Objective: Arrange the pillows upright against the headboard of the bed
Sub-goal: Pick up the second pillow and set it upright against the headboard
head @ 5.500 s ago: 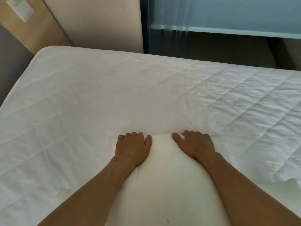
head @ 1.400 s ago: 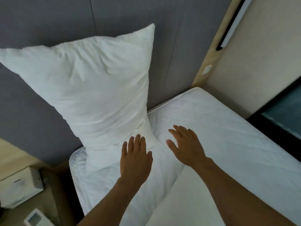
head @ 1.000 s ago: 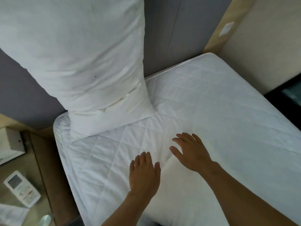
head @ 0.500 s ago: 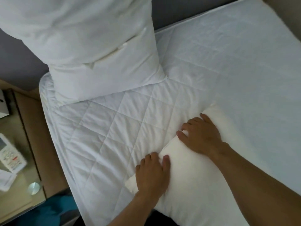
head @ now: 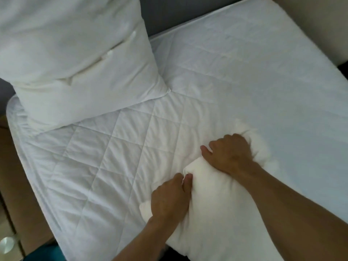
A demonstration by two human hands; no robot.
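Observation:
One white pillow (head: 75,59) stands upright at the bed's upper left corner, leaning on the grey headboard (head: 169,14). A second white pillow (head: 216,213) lies flat on the quilted mattress (head: 116,157) near the front edge. My left hand (head: 169,200) grips its near left edge, fingers curled into the fabric. My right hand (head: 229,153) clutches its far edge, bunching the cloth. The lower part of this pillow is hidden under my forearms.
A brown bedside table (head: 11,194) stands left of the bed with a round metal object (head: 7,243) on it. A beige wall (head: 320,25) borders the bed's right side. The right half of the mattress holds nothing.
Both hands have closed from resting flat on the second pillow to gripping its edges, bunching the fabric. The view has dropped lower over the bed.

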